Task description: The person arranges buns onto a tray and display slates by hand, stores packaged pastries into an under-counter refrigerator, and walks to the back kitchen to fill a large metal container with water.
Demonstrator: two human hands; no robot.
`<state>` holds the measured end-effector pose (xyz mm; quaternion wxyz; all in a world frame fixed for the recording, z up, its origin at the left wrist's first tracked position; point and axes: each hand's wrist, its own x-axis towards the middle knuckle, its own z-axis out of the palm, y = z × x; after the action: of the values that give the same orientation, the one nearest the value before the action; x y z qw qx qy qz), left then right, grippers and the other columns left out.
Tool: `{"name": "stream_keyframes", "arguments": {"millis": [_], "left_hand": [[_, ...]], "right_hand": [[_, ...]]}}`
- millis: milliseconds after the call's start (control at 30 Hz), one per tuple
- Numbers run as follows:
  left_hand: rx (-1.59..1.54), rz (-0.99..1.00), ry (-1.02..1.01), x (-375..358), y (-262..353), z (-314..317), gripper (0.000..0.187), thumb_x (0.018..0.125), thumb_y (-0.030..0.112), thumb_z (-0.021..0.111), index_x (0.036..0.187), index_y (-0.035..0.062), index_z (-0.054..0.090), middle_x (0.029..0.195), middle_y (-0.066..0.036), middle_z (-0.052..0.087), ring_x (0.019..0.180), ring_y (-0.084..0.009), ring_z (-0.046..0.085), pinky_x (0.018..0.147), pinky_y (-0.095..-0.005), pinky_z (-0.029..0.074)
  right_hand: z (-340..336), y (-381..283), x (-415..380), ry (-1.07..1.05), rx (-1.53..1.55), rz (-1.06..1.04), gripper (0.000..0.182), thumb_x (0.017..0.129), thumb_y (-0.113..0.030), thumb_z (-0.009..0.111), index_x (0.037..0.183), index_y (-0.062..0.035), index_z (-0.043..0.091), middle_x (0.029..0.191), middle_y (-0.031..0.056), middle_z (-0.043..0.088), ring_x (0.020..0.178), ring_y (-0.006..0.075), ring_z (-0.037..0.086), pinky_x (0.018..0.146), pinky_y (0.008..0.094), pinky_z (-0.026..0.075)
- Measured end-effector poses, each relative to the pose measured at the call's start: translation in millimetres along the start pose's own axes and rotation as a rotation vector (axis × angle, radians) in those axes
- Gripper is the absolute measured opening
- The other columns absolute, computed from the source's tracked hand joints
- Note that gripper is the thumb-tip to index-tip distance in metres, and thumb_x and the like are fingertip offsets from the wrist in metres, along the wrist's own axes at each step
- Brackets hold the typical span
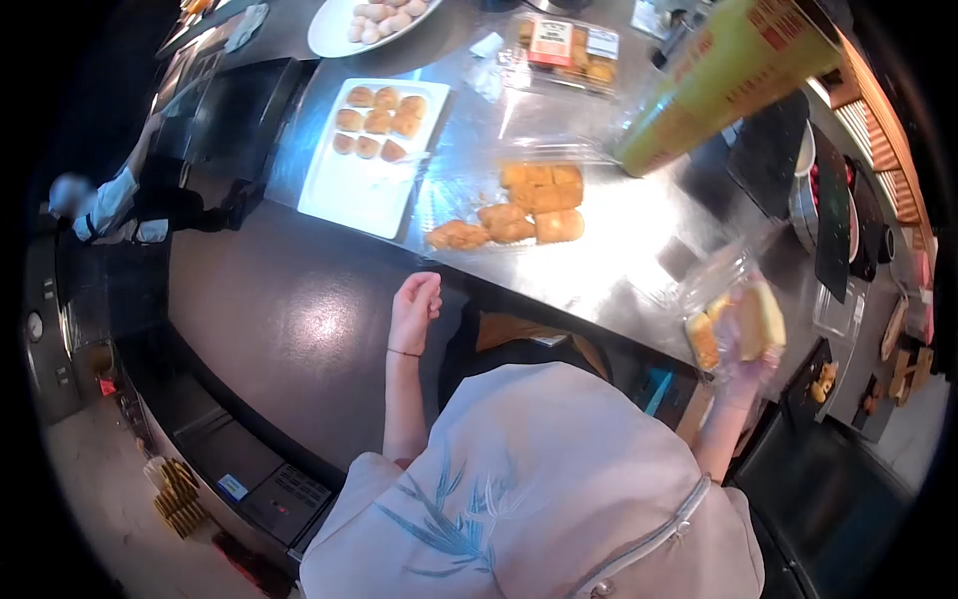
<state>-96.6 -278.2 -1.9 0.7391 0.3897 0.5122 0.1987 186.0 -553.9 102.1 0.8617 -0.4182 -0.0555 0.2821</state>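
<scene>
My left hand (414,307) is bare and raised in front of the table's edge, its fingers curled closed with nothing visible in them. My right hand (746,364), in a clear plastic glove, grips a clear plastic box (720,278) at the table's right front edge. Inside are golden pieces of bread (703,341) and a paler block of bread (766,314); blur and glare hide the exact finger contact. Between the hands, another clear box lies open on the table with golden rolls (539,200) and irregular browned pieces (459,236) in it.
A white tray (354,195) carries several small browned buns. Behind it is a white plate (324,30) of pale round balls. A labelled closed box (564,55) of pastries and a tall yellow printed container (718,90) stand farther back. Another person (125,205) is at far left.
</scene>
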Motion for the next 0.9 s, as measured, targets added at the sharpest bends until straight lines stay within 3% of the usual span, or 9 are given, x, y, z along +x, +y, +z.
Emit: {"name": "stream_keyframes", "arguments": {"millis": [33, 167, 233, 300, 433, 567, 733, 833, 900], "left_hand": [[-0.006, 0.008, 0.006, 9, 6, -8, 0.010, 0.080, 0.015, 0.056, 0.086, 0.0086, 0.052, 0.065, 0.004, 0.045, 0.053, -0.0041, 0.039, 0.045, -0.0160, 0.028], [-0.018, 0.085, 0.043, 45, 40, -47, 0.010, 0.081, 0.015, 0.055, 0.087, 0.0073, 0.052, 0.065, 0.003, 0.045, 0.053, -0.0039, 0.039, 0.045, -0.0168, 0.030], [-0.069, 0.116, 0.041, 63, 57, -76, 0.010, 0.081, 0.014, 0.055, 0.088, 0.0065, 0.052, 0.065, 0.003, 0.045, 0.053, -0.0039, 0.039, 0.045, -0.0163, 0.030], [-0.081, 0.126, 0.024, 82, 67, -111, 0.010, 0.081, 0.013, 0.054, 0.088, 0.0059, 0.052, 0.066, 0.002, 0.045, 0.053, -0.0038, 0.039, 0.045, -0.0160, 0.030], [-0.085, 0.053, 0.088, 94, 78, -185, 0.010, 0.082, 0.013, 0.054, 0.089, 0.0068, 0.052, 0.067, 0.003, 0.045, 0.053, -0.0033, 0.039, 0.046, -0.0155, 0.029], [-0.117, 0.056, 0.125, 94, 99, -243, 0.013, 0.080, 0.015, 0.056, 0.089, 0.0058, 0.052, 0.068, 0.003, 0.045, 0.053, -0.0026, 0.037, 0.045, -0.0154, 0.029], [-0.144, -0.017, 0.192, 99, 103, -292, 0.014, 0.080, 0.016, 0.056, 0.090, 0.0066, 0.051, 0.067, 0.003, 0.045, 0.053, -0.0024, 0.037, 0.046, -0.0162, 0.028], [-0.153, -0.054, 0.243, 105, 104, -307, 0.015, 0.080, 0.016, 0.056, 0.090, 0.0068, 0.051, 0.067, 0.003, 0.045, 0.052, -0.0026, 0.037, 0.047, -0.0165, 0.027], [-0.188, -0.056, 0.165, 111, 99, -317, 0.013, 0.079, 0.019, 0.057, 0.086, 0.0104, 0.051, 0.066, 0.003, 0.047, 0.053, -0.0036, 0.038, 0.047, -0.0169, 0.029]], "right_hand": [[25, 16, 3, 0.027, -0.071, 0.000, 0.082, 0.056, -0.021, 0.069, 0.123, 0.0049, 0.031, 0.113, 0.0157, 0.042, 0.098, 0.0209, 0.048, 0.079, 0.0231, 0.046], [118, 90, 21, -0.449, -0.176, 0.500, 0.068, 0.061, -0.025, 0.064, 0.120, -0.0035, 0.038, 0.111, 0.0124, 0.043, 0.098, 0.0195, 0.046, 0.081, 0.0277, 0.042], [163, 156, 40, -0.936, -0.834, -0.004, 0.063, 0.062, -0.024, 0.064, 0.117, -0.0058, 0.039, 0.107, 0.0117, 0.045, 0.093, 0.0194, 0.049, 0.078, 0.0282, 0.043], [227, 215, 30, -0.825, -0.655, 0.458, 0.062, 0.061, -0.024, 0.065, 0.115, -0.0044, 0.040, 0.094, 0.0078, 0.050, 0.081, 0.0162, 0.051, 0.069, 0.0249, 0.041], [301, 352, 52, -0.649, -1.083, 0.328, 0.061, 0.060, -0.017, 0.066, 0.113, 0.0006, 0.040, 0.090, 0.0155, 0.054, 0.083, 0.0228, 0.054, 0.072, 0.0310, 0.043], [310, 475, 82, -0.483, -1.215, -0.050, 0.063, 0.057, -0.015, 0.068, 0.110, 0.0039, 0.041, 0.087, 0.0194, 0.053, 0.081, 0.0291, 0.054, 0.075, 0.0346, 0.043], [322, 512, 91, -0.343, -1.260, -0.420, 0.064, 0.055, -0.015, 0.070, 0.107, 0.0063, 0.039, 0.087, 0.0204, 0.053, 0.083, 0.0307, 0.053, 0.077, 0.0364, 0.042], [325, 507, 88, -0.269, -1.250, -0.136, 0.063, 0.055, -0.021, 0.072, 0.102, 0.0081, 0.040, 0.085, 0.0214, 0.053, 0.084, 0.0309, 0.053, 0.076, 0.0354, 0.043], [339, 490, 78, -0.197, -1.344, -0.197, 0.061, 0.056, -0.024, 0.072, 0.098, 0.0084, 0.041, 0.081, 0.0212, 0.053, 0.081, 0.0313, 0.054, 0.073, 0.0355, 0.043]]}}
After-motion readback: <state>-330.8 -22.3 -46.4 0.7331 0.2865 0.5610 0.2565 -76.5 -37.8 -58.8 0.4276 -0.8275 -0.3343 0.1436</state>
